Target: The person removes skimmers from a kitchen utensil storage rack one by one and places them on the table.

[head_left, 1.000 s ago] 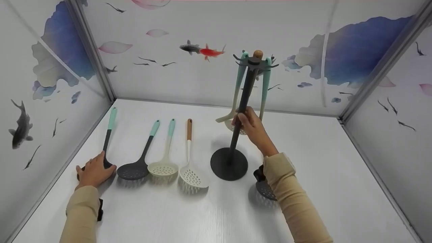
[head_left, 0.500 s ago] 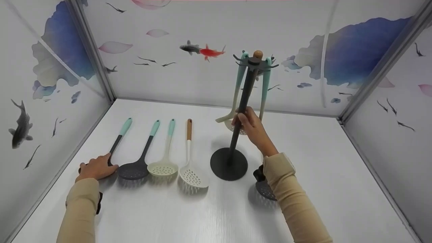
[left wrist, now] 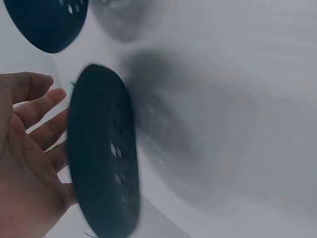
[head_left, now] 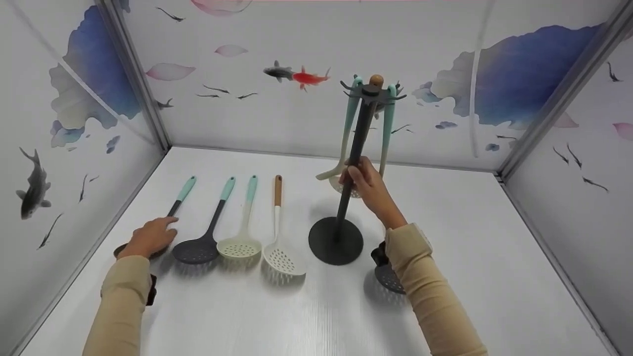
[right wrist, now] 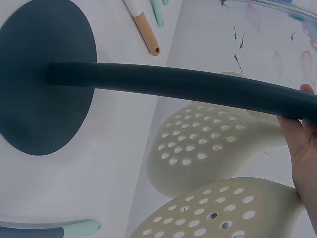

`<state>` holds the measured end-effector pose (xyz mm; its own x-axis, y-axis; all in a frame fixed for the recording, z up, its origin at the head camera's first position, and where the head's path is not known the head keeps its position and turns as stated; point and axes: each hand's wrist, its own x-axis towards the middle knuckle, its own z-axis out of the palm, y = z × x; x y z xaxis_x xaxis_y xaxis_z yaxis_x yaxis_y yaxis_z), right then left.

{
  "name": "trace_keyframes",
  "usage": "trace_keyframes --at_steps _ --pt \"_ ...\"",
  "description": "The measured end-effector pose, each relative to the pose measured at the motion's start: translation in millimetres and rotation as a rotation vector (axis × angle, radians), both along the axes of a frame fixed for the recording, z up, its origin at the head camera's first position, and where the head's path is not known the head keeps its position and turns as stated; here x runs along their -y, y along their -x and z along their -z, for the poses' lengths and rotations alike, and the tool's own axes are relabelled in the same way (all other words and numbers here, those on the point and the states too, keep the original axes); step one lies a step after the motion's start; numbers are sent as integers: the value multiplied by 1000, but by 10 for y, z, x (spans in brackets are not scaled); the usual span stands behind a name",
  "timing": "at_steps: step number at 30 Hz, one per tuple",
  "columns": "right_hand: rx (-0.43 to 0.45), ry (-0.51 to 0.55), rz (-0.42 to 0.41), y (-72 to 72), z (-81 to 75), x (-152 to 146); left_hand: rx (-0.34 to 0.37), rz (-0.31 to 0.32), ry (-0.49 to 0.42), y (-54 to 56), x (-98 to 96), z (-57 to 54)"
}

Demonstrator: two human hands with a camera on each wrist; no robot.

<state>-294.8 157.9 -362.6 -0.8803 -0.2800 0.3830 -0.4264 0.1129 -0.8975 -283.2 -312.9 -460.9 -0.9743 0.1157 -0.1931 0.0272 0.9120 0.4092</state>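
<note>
My right hand [head_left: 374,194] grips the black pole of a utensil stand [head_left: 336,241], which is upright on its round base. Pale slotted utensils with mint handles [head_left: 388,128] hang from its hooks; the right wrist view shows their perforated heads [right wrist: 198,144]. On the far left, my left hand [head_left: 151,236] is over the head of a dark skimmer [head_left: 188,188] with a mint handle end. Its index finger reaches along the skimmer's shaft. In the left wrist view the fingers [left wrist: 42,111] extend loosely behind the dark skimmer head [left wrist: 104,153].
In a row lie another dark skimmer [head_left: 196,250], a cream skimmer [head_left: 239,248] and a white slotted spoon [head_left: 282,258] with a brown handle end. A dark perforated utensil [head_left: 389,279] lies partly under my right forearm. Printed walls enclose the white table [head_left: 306,321].
The leftmost skimmer's handle has swung to the right, toward the slant of its neighbour. My left hand has shifted slightly right and up along it. My right hand and the stand stay put.
</note>
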Motion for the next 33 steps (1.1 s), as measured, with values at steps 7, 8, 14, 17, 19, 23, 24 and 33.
trace_keyframes --at_steps 7,8,14,17,19,23,24,33 --pt "-18 -15 7 -13 -12 11 -204 43 -90 110 -580 -305" --pt "-20 -18 10 -16 -12 14 -232 53 -114 125 -676 -355" --pt "-18 -8 21 -29 -4 10 -470 136 -254 152 -1300 -664" --pt "-17 3 22 -34 -1 2 -611 181 -316 129 -1629 -829" --pt "-16 3 26 -37 2 -4 -669 218 -369 112 -1847 -936" --pt "-21 -5 39 -53 6 -13 -715 285 -468 80 -2266 -1129" --pt "-25 -6 44 -55 6 -12 -717 298 -499 76 -2364 -1174" --pt "-19 2 72 -77 4 19 -660 306 -794 96 -3073 -1413"
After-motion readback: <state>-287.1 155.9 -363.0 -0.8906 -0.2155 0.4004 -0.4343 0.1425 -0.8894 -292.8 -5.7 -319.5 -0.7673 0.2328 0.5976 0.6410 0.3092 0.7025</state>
